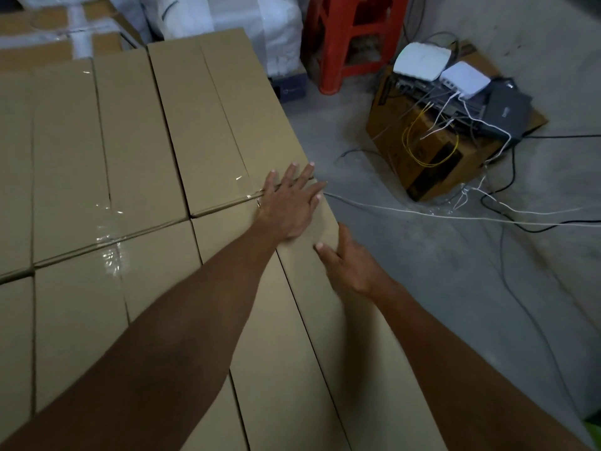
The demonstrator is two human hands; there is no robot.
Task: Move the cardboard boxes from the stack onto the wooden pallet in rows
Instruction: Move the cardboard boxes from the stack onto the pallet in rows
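the nearest cardboard box (292, 336) sits at the right edge of the packed row. the right hand (349, 268) lies spread against its side edge, thumb on top. the left hand (289, 203) lies flat, fingers wide, over the seam with the next box (211, 125). push evenly from both hands to keep the row square. no pallet shows. beyond, the concrete floor (455, 271) carries loose cables (422, 214), a carton (422, 180) with network gear on top, and a red stool (351, 37).

the boxes (136, 157) filling the left of the frame were plain tan. upper centre, the stool (330, 53) was red-orange, the sacks (227, 21) white. at right the floor (455, 271) was grey, routers (422, 58) white, wires (404, 136) yellow.
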